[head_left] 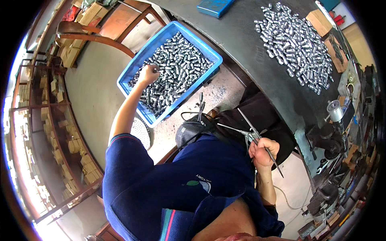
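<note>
My left hand (pixel 148 75) reaches into a blue plastic tray (pixel 124 74) heaped with small cylindrical metal parts (pixel 181 60). Its fingers are closed at the tips around one small dark metal part (pixel 156 70), mostly covered by the fingers. Close to my body on the right, my right hand (pixel 263 152) is wrapped round a long thin file-like tool (pixel 274 160) with a pointed lower end, held at a slant. A second slim, pliers-like metal tool (pixel 235 129) crosses it at the fingers; whether the hand grips that too is unclear.
A dark workbench (pixel 249 44) runs along the right, bearing a large pile of similar shiny metal parts (pixel 297 46). Clamps and hand tools (pixel 329 136) crowd its right end. A wooden chair (pixel 116 24) stands beyond the tray; shelves with wooden blocks (pixel 44 112) line the left.
</note>
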A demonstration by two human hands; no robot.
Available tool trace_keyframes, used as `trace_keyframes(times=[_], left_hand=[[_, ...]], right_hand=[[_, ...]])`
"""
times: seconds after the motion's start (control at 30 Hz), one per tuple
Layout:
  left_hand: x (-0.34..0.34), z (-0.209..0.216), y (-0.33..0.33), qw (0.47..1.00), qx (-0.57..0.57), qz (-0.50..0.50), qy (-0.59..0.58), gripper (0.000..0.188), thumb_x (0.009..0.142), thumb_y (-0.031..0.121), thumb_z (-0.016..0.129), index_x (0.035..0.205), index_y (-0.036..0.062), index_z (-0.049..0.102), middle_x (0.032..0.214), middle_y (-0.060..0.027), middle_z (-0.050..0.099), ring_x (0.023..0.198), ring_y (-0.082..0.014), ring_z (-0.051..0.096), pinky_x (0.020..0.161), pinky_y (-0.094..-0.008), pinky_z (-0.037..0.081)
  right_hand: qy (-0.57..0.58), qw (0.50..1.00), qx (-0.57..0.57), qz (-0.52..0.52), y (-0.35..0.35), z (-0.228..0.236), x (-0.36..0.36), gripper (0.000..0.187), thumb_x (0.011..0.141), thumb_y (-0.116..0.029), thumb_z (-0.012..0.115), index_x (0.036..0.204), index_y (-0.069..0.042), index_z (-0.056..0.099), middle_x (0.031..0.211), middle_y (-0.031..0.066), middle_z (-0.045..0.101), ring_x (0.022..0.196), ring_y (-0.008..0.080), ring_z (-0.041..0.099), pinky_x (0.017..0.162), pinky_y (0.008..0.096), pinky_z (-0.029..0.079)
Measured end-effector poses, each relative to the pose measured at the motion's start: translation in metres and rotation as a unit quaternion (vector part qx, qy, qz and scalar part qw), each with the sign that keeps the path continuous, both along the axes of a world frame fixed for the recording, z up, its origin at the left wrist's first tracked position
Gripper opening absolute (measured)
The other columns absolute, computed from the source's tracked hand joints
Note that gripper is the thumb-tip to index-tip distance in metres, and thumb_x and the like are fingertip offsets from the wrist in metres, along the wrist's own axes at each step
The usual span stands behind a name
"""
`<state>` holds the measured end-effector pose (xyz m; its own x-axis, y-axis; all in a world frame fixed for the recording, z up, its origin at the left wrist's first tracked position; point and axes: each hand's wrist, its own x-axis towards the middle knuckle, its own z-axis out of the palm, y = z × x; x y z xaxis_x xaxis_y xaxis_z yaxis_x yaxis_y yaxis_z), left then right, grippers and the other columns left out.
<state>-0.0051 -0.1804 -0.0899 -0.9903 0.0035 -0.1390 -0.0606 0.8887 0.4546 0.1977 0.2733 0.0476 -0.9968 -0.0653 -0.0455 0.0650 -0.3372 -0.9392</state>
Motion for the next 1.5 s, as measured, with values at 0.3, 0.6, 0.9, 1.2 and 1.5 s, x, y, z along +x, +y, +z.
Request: trace_keyframes(times=[0.3, 0.6, 0.9, 1.2, 1.5], left_hand=[[0.015, -0.029, 0.03, 0.983, -0.177, -0.029, -0.035, 0.029, 0.07, 0.023, 0.066, 0.097, 0.0122, 0.067, 0.092, -0.0142, 0.065, 0.087, -0.0313, 0.063, 0.077, -0.0412, 0.05], [0.03, 0.119, 0.157, 0.901, 0.411, -0.106, -0.083, 0.025, 0.081, 0.006, 0.064, 0.101, -0.006, 0.054, 0.088, -0.016, 0.067, 0.083, -0.0186, 0.065, 0.075, -0.029, 0.05], [0.098, 0.119, 0.28, 0.553, 0.722, -0.079, -0.408, 0.026, 0.088, 0.018, 0.053, 0.101, -0.0038, 0.056, 0.066, -0.0097, 0.057, 0.054, -0.0206, 0.057, 0.069, -0.0346, 0.049], [0.1, 0.116, 0.293, 0.622, 0.643, -0.089, -0.438, 0.037, 0.095, 0.032, 0.047, 0.089, -0.0034, 0.057, 0.05, -0.0088, 0.051, 0.037, -0.0201, 0.05, 0.062, -0.0349, 0.051], [0.1, 0.145, 0.31, 0.793, 0.474, -0.222, -0.313, 0.018, 0.091, 0.01, 0.056, 0.092, -0.0074, 0.06, 0.064, -0.0076, 0.06, 0.057, -0.013, 0.06, 0.065, -0.0258, 0.053]], right_hand=[[-0.014, 0.999, 0.029, -0.014, -0.003, -0.001, 0.004, 0.022, 0.067, 0.003, 0.04, 0.05, -0.005, 0.028, 0.047, 0.0054, 0.038, 0.04, 0.0101, 0.035, 0.036, 0.0227, 0.029], [0.026, 0.993, 0.115, -0.002, 0.009, -0.011, 0.002, 0.025, 0.069, 0.003, 0.04, 0.05, -0.005, 0.027, 0.046, 0.0046, 0.038, 0.04, 0.0091, 0.035, 0.035, 0.0235, 0.029], [0.091, 0.973, 0.208, -0.04, 0.025, 0.001, -0.005, 0.031, 0.065, -0.001, 0.053, 0.052, -0.005, 0.025, 0.047, 0.0021, 0.029, 0.043, 0.007, 0.03, 0.04, 0.0239, 0.023], [0.098, 0.976, 0.193, -0.029, 0.034, -0.01, -0.008, 0.036, 0.067, -0.017, 0.06, 0.054, -0.004, 0.029, 0.048, 0.0047, 0.029, 0.043, 0.0126, 0.031, 0.042, 0.0276, 0.024], [0.115, 0.965, 0.232, -0.031, 0.03, -0.007, -0.013, 0.026, 0.063, -0.007, 0.059, 0.055, -0.002, 0.036, 0.048, 0.0106, 0.031, 0.042, 0.0191, 0.032, 0.043, 0.0308, 0.026]])
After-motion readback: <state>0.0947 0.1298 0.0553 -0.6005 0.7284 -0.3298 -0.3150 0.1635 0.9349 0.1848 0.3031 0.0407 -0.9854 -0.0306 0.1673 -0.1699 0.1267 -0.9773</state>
